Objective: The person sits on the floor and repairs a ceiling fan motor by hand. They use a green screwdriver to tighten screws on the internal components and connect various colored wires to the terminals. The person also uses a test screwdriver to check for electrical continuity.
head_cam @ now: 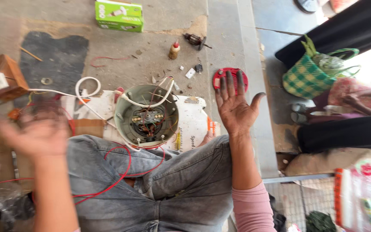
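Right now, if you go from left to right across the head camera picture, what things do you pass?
Wooden box → blurred left hand → white cable loop → open round motor housing → right hand, palm open → green checked basket → red-and-white plastic packet.

Seen from above, the person sits cross-legged in grey jeans [168, 189], an opened round motor housing [147, 116] with exposed windings and coloured leads resting just beyond the knees. The right hand [235, 107] is raised palm-up, fingers spread and smudged dark, holding nothing. The left hand [35, 133] is blurred and lifted, also empty. Red wire [121, 165] loops across the lap. A red round cap [230, 79], a small glue bottle [174, 50] and a green box [119, 15] lie on the concrete floor beyond
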